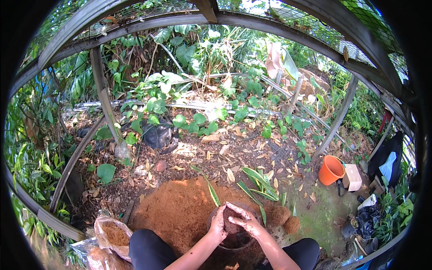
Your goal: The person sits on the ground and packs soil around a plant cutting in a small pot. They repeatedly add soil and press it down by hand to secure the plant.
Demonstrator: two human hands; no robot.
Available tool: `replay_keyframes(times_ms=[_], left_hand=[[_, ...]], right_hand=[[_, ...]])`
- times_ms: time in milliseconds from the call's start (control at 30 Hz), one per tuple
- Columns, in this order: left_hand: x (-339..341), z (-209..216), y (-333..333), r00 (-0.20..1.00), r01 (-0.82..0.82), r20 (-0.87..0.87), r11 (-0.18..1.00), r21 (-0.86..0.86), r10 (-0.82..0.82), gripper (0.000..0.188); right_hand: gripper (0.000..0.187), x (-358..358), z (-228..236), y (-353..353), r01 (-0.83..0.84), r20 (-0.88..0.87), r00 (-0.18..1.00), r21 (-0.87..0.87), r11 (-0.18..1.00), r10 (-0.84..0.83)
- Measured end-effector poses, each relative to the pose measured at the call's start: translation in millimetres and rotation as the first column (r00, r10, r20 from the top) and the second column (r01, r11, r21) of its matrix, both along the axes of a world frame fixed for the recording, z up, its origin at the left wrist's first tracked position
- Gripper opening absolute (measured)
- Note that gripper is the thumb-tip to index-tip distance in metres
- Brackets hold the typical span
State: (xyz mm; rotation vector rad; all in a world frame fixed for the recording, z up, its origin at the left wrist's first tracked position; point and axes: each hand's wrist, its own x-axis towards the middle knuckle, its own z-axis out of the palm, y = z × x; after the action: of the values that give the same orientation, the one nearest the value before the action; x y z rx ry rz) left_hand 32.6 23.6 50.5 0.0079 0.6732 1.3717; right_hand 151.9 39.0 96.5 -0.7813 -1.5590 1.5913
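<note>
Between my knees stands a round, clear-rimmed pot [234,247] with dark brown soil [232,227] inside. My left hand [218,226] is at the pot's left side, fingers stretched forward against the soil. My right hand [247,222] curves over the right side with its fingers apart. Both are smeared with soil, and their fingertips come close together at the far side. Neither visibly grips anything. A wide mound of reddish-brown soil [171,209] spreads left of the pot. Just beyond lie long green leaves with yellow edges [261,183]; another such leaf [213,191] rests by the mound.
Two brown fibrous balls, one here [292,225], lie right of the pot. Plastic bags of brown fibre [114,234] sit by my left knee. An orange bucket [330,171] and a cardboard box [352,177] stand at the right. Wooden posts [337,117] and netting frame the plot.
</note>
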Motion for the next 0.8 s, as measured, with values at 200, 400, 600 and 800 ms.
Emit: replay_keyframes(times_ms=[200,400,600,800], left_hand=[[0,-9,3,0.997,0.077,-0.034,0.997,0.021,-0.076,0.040],[-12,-1,3,0.994,0.110,0.003,0.993,0.053,-0.111,0.041],[-16,0,8,0.971,0.130,0.171,0.967,0.221,-0.169,0.038],[-11,-5,6,0.985,0.130,0.090,0.978,0.166,-0.147,0.028]], right_hand=[[0.049,-3,-3,-4,0.064,0.129,0.989,0.105,0.992,-0.078],[0.053,1,-3,-5,-0.125,0.273,0.961,0.566,0.815,-0.042],[0.042,-2,-5,-3,-0.009,0.183,0.977,0.534,0.846,-0.105],[0.037,1,-6,-2,-0.036,-0.062,0.997,0.056,0.998,0.039]])
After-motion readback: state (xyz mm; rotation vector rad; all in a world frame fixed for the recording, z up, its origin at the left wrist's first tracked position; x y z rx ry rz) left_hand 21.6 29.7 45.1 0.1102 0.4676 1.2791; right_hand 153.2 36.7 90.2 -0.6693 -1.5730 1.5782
